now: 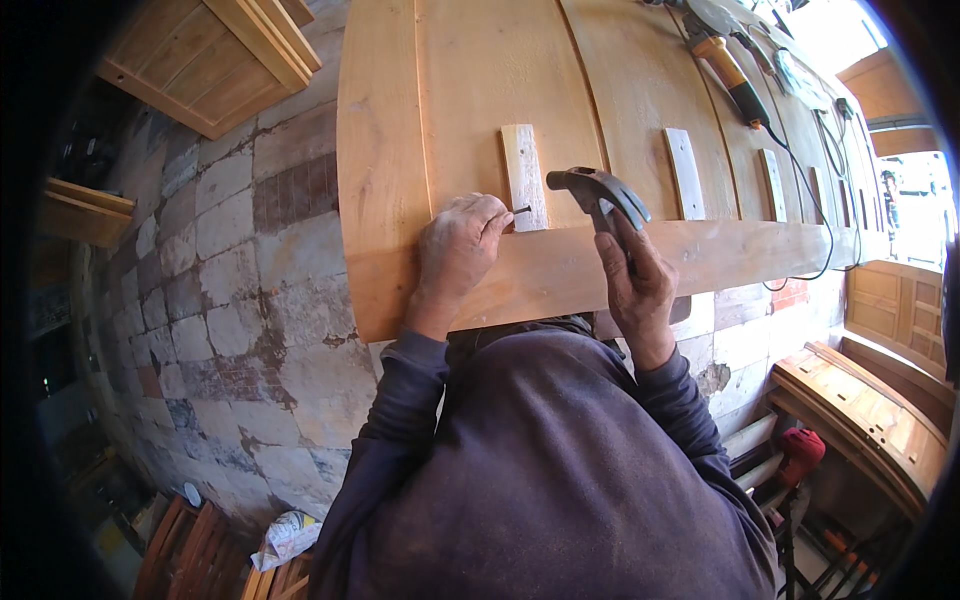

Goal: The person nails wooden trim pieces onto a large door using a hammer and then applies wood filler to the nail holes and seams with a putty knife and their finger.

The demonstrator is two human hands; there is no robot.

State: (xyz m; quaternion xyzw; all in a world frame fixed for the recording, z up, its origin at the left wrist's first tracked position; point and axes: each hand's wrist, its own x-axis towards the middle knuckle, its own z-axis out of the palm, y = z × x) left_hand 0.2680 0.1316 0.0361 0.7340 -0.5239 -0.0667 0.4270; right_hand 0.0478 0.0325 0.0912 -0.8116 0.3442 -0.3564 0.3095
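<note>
My left hand [465,245] rests at the near edge of a large wooden panel [480,70], its fingertips pinched on a dark nail [522,210]. The nail lies over the near end of a short pale wood strip [524,175]; whether its tip is in the wood I cannot tell. Gripped in my right hand [640,285] is a claw hammer [595,190], held near its head. The hammer's striking face points left, a little apart from the strip and nail.
More pale strips lie along the panel, such as one strip [684,175] to the right. An angle grinder [725,75] with a trailing black cord sits at the far right. Wooden panels [205,70] stand at the far left, others [870,415] lower right. Worn tiles [230,320] cover the floor.
</note>
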